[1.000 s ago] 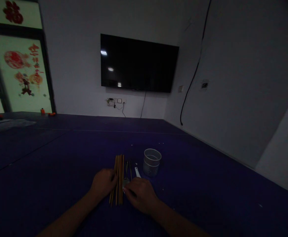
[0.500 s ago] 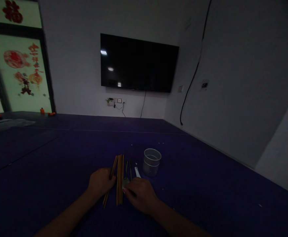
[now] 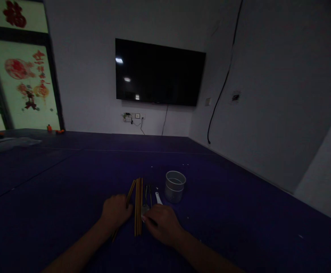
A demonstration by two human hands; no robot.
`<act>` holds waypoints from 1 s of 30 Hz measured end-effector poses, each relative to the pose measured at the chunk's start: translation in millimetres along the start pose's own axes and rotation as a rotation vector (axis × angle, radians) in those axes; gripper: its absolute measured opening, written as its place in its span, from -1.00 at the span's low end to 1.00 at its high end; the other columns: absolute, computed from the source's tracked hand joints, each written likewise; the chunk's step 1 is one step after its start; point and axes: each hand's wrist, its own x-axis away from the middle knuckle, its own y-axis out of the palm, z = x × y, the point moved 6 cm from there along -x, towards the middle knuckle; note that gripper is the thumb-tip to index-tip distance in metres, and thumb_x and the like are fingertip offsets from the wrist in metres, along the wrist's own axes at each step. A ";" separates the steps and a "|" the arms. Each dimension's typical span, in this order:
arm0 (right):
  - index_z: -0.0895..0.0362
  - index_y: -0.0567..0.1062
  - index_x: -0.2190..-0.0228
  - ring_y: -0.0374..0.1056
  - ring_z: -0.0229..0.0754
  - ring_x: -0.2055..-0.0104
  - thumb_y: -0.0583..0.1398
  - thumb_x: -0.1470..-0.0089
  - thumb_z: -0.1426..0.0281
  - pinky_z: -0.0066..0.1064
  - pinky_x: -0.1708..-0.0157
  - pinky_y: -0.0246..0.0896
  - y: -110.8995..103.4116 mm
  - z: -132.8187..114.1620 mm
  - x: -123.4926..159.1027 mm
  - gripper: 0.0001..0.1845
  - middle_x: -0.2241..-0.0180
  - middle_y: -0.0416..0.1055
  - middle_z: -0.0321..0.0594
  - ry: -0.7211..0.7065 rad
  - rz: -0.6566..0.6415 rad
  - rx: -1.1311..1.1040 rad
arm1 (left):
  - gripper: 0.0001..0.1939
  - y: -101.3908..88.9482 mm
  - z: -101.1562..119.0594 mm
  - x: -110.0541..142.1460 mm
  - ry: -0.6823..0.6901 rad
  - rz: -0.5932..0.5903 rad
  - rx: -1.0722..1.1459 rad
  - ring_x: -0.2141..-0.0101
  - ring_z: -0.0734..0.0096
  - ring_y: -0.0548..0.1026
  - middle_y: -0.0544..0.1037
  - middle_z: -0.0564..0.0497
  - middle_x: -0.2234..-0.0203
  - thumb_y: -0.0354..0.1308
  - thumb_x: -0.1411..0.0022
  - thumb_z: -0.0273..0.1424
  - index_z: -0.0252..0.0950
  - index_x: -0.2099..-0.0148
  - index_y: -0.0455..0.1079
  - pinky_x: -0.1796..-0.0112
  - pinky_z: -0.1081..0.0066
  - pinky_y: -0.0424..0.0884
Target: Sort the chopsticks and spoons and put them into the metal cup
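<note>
My left hand (image 3: 116,210) is closed around a few wooden chopsticks (image 3: 130,190), tilted with their upper ends leaning right. Just right of them, several more chopsticks (image 3: 138,206) lie side by side on the dark blue surface. My right hand (image 3: 164,223) is closed, its thumb and fingertips at the bowl of a metal spoon (image 3: 144,209); the exact grip is partly hidden. Beside the spoon's handle lies another slim metal utensil (image 3: 150,194). A white handle (image 3: 158,198) pokes out beyond my right knuckles, its other end hidden. Behind that hand a round metal pot (image 3: 175,187) stands upright.
Small white scraps (image 3: 185,164) dot the blue surface (image 3: 97,167). A wall-mounted television (image 3: 160,72) hangs beyond, with sockets and cables (image 3: 134,116) beneath it. Clear plastic sheeting (image 3: 12,143) lies at far left, near small orange items (image 3: 49,128) by the door.
The lower ends of the chopsticks in my left hand have swung a little to the left, so they tilt more. My right hand has stayed nearly still at the spoon.
</note>
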 end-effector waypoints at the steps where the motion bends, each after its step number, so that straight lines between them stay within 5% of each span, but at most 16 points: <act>1: 0.11 0.45 0.50 0.35 -0.23 0.47 0.07 -0.15 0.39 -0.44 0.48 0.09 -0.5 -0.3 -0.1 -0.76 0.52 0.47 -0.25 0.001 0.002 0.000 | -0.64 -0.1 0.4 0.4 0.002 -0.001 -0.006 0.27 0.13 0.54 0.56 -0.21 0.33 -0.12 -0.16 -0.28 -0.38 0.25 0.43 0.24 0.26 0.39; 30: 0.11 0.45 0.52 0.33 -0.25 0.50 0.02 -0.19 0.39 -0.44 0.48 0.09 -0.5 -1.3 -0.1 -0.70 0.54 0.46 -0.25 -0.035 0.038 -0.022 | -0.69 5.6 -0.8 -2.4 -0.035 0.048 -0.079 0.22 0.09 0.52 0.53 -0.27 0.32 -0.12 -0.18 -0.50 -0.43 0.06 0.30 0.24 0.22 0.39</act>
